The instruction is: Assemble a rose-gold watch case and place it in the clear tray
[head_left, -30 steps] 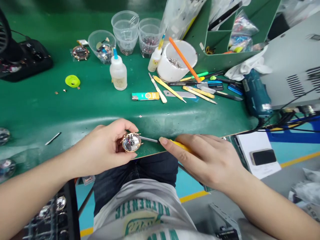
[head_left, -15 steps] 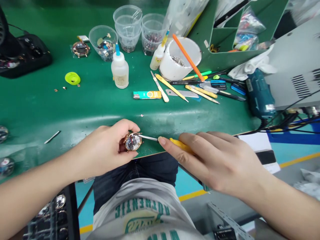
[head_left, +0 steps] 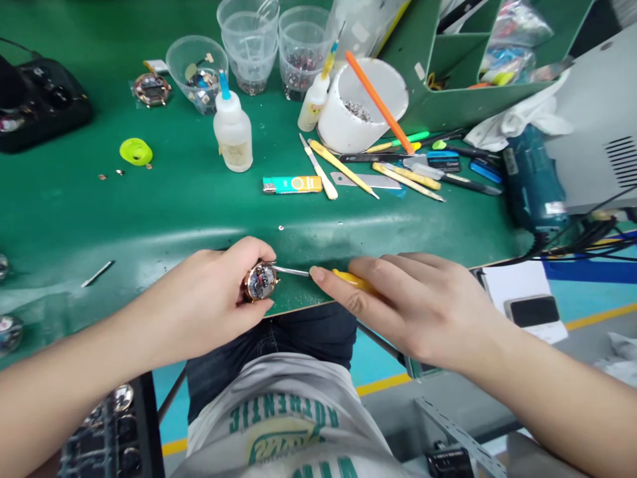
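Near the front edge of the green bench, my left hand (head_left: 219,299) is closed on an open watch case (head_left: 261,282). The case has a rose-gold rim, and its inner parts face up, tilted. From the right, my right hand (head_left: 403,299) grips a screwdriver with a yellow handle (head_left: 354,281) and a thin metal shaft (head_left: 292,271). The index finger lies along the shaft, and the shaft's tip meets the upper right rim of the case. Whether the tip sits in a slot is too small to tell.
Knives and wooden-handled tools (head_left: 343,167), a lighter (head_left: 292,185) and a glue bottle (head_left: 233,136) lie or stand beyond my hands. Farther back are plastic cups (head_left: 249,46) and a white pot (head_left: 343,126). A blue power tool (head_left: 532,176) is at right, a tray of watch parts (head_left: 142,438) at lower left.
The watch case has tilted a little in my left hand, its face turning more to the right. The screwdriver tip stays at its rim. The whole view has shifted slightly.
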`<state>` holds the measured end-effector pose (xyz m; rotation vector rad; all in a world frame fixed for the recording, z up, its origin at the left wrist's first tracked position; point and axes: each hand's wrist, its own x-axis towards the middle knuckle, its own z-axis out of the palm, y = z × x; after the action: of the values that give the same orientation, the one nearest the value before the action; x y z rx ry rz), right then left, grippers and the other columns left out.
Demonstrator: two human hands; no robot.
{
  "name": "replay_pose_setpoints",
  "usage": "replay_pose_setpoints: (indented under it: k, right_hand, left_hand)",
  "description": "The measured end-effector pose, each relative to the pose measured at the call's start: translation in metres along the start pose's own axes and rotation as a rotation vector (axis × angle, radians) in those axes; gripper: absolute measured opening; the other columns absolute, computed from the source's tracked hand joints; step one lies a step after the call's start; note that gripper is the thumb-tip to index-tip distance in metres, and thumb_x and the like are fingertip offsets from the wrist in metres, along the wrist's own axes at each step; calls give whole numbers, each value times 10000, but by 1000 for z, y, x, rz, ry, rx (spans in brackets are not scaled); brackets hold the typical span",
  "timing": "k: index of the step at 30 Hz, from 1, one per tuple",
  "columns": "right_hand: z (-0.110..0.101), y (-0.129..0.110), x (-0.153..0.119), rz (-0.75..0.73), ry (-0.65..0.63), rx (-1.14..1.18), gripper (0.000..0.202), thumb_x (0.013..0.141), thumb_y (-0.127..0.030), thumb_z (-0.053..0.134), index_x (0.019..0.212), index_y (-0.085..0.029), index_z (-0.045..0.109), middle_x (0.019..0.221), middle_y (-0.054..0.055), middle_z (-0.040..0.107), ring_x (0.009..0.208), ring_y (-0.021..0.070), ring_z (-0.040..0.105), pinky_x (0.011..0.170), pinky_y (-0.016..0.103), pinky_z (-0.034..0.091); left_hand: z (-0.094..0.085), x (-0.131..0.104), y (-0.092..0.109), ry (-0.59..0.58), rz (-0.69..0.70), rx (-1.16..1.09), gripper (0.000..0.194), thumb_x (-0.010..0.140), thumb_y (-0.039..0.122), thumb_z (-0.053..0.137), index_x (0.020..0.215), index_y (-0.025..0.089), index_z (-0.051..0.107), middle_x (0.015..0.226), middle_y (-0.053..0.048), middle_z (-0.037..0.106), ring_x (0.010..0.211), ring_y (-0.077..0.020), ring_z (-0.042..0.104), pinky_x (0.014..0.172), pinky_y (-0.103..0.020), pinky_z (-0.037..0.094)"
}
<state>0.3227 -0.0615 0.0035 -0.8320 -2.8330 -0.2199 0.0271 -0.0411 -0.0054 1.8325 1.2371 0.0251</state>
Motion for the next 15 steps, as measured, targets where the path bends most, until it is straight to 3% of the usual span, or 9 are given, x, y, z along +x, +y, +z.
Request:
replay_pose_setpoints:
  k: [5,15]
  right_hand:
    - [0,-1,0,-15,-10,-8,381,1079,-130,578,1446,-208,646,891,13,728,655,132,571,604,298,441]
    - [13,-2,-7,-4,66,30,366,1080,-129,577,1433,-188,650,908,16,710,667,139,554,601,303,430]
  left_hand:
    - [-1,-2,0,-26,-5,-33,280,901,334,641,1178,293,624,731,33,718,671,-219,717,509,-284,417]
    - [0,-1,-1,-11,-3,-66,265,895,358,664,1149,293,632,731,24,726,668,-224,733,478,-272,431]
